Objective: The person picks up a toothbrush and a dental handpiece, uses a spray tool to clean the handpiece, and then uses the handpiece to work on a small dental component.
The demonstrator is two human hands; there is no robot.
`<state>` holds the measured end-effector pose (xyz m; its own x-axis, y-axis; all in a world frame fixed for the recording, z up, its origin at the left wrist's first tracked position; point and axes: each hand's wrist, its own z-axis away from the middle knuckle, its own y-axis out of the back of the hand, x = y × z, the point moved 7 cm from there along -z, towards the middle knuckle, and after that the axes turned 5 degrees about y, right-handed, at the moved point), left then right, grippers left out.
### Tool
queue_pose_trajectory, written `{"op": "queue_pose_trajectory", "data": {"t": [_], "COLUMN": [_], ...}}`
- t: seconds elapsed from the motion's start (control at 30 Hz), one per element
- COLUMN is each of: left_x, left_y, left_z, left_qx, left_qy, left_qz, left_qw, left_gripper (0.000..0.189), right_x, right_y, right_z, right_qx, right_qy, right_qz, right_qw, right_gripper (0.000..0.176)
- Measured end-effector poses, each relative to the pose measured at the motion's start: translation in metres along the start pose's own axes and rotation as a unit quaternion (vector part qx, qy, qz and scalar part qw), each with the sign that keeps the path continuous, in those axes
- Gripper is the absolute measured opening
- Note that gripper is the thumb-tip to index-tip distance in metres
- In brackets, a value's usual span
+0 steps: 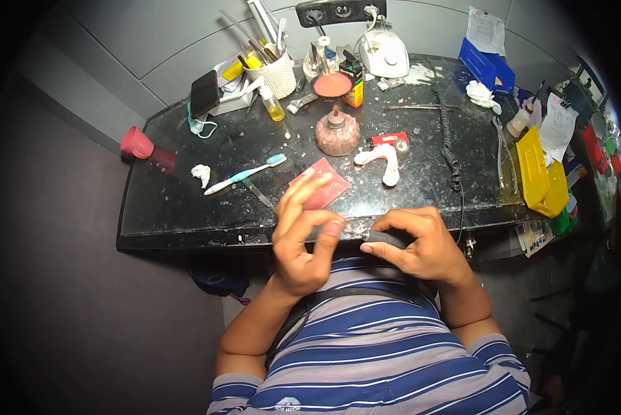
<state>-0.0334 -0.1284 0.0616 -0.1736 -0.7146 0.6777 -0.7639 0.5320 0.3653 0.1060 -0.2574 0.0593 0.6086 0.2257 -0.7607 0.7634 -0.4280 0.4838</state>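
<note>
- Head view: the right hand [424, 245] has its fingers around a handpiece [385, 238] at the near edge of the table [168, 218].
- Left hand [302, 249]: fingers released, spread beside the pink sheet [330, 188].
- A white arch [388, 164] lies right of the sheet.

A slim, dark grey handpiece [386, 239] is gripped between the thumb and fingers of the right hand [417, 245], its body slanting slightly and its metallic front end pointing to about ten o'clock — the tip itself too blurred to make out. Toward ten o'clock from it, a thin pink sheet [330, 193] lies on the black bench top [421, 195], turned like a diamond, with corners at twelve and three o'clock. The left hand's [302, 245] fingers hide part of its left side — whether they touch it cannot be told.
</note>
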Motion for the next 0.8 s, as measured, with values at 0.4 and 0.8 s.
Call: {"op": "queue_pose_trajectory", "data": {"t": [0.4,0.8], "left_x": [-0.010,-0.029], "left_y": [0.035,0.023], "left_z": [-0.002,-0.020], "left_qx": [0.119,0.039], "left_qy": [0.026,0.068], "left_qz": [0.071,0.131], "left_qw": [0.990,0.988], "left_gripper": [0.033,0.010], "right_x": [0.001,0.005], "right_y": [0.006,0.014], "right_z": [0.000,0.000], "right_qx": [0.007,0.017], "right_qy": [-0.001,-0.005], "right_qz": [0.013,0.040], "right_qw": [1.000,0.999], "right_gripper": [0.026,0.026]}}
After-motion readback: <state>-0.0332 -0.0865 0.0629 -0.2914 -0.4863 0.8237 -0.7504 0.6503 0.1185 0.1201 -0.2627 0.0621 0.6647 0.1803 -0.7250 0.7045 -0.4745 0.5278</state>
